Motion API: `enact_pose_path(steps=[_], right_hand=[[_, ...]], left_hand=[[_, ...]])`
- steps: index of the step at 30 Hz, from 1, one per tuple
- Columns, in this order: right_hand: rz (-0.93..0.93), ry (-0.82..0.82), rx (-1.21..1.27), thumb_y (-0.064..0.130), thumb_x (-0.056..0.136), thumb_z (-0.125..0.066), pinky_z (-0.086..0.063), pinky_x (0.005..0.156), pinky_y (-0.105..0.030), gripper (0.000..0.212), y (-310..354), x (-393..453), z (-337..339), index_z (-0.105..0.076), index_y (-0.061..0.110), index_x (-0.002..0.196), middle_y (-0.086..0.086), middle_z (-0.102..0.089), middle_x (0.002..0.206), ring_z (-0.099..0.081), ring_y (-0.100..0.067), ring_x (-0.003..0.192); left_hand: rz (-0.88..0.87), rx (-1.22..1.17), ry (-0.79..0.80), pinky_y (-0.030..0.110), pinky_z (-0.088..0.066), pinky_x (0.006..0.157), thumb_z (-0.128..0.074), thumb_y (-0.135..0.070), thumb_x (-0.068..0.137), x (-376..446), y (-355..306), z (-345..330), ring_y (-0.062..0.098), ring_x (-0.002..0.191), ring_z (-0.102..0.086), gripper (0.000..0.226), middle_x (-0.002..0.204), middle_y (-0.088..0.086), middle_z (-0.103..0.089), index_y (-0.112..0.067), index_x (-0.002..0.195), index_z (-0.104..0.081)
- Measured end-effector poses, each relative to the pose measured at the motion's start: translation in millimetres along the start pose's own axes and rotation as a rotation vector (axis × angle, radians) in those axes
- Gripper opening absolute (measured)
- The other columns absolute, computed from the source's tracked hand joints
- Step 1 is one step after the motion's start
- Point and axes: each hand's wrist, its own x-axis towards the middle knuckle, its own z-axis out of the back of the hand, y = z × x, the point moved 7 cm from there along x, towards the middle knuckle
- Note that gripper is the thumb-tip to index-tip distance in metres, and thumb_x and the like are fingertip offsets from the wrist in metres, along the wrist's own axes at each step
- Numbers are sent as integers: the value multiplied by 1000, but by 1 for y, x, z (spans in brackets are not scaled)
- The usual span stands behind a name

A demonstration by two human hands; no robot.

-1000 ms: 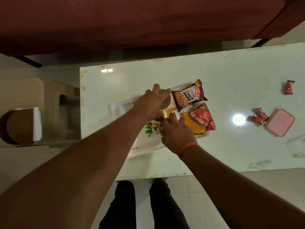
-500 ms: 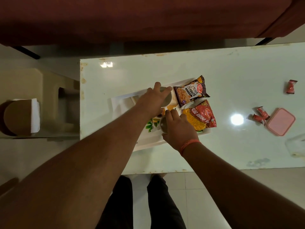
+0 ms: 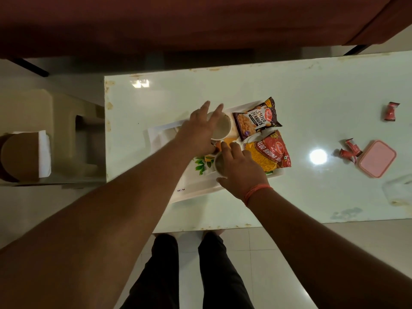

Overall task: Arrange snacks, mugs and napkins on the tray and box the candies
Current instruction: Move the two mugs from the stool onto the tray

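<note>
A white floral tray (image 3: pixel 194 190) lies on the glossy white table (image 3: pixel 289 85). Two mugs stand on it. My left hand (image 3: pixel 198 130) rests beside the far mug (image 3: pixel 223 128) with its fingers stretched out over the rim. My right hand (image 3: pixel 243 170) is closed around the near mug (image 3: pixel 219 163). A salted peanuts packet (image 3: pixel 256 120) and a red-and-yellow sev packet (image 3: pixel 269 155) lie on the tray's right side. White napkins (image 3: pixel 165 134) show at its left end. Red candies (image 3: pixel 349 150) lie beside a pink box lid (image 3: pixel 376 161), and one more candy (image 3: pixel 391 111) lies farther back.
A clear container (image 3: pixel 399 190) sits at the table's right edge. A beige plastic stool (image 3: pixel 73 134) stands left of the table, with a brown round object and white tissue (image 3: pixel 24 157) beside it. A maroon sofa (image 3: pixel 200 23) runs behind the table.
My left hand's fingers have lifted off the far mug's rim and spread out. My right hand has stayed on the near mug.
</note>
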Motion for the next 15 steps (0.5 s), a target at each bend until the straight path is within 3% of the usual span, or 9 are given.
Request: enact_pose_path(steps=[4, 9, 15], right_hand=[[-14, -19, 69, 48, 73, -77, -58, 77, -50, 102, -7, -3, -1, -16, 20, 150, -7, -35, 143, -50, -33, 118], [12, -37, 136, 39, 70, -81, -58, 79, -50, 97, -8, -2, -5, -22, 20, 146, -5, -41, 138, -52, -32, 115], [26, -47, 164, 38, 70, -82, -54, 92, -46, 95, -6, -1, -4, -30, 15, 146, -7, -44, 139, -54, -33, 115]], left_hand=[[126, -258, -64, 49, -32, 112, -71, -60, 76, -37, 37, -7, 36, 148, -17, 111, 164, 9, -5, -27, 155, -2], [302, -467, -193, 45, -43, 108, -58, -37, 94, -89, 55, -38, 30, 137, -39, 65, 151, 12, -36, -13, 148, -32], [335, -558, -145, 42, -46, 103, -44, -31, 102, -97, 23, -63, 26, 134, -45, 50, 149, 8, -42, -18, 149, -33]])
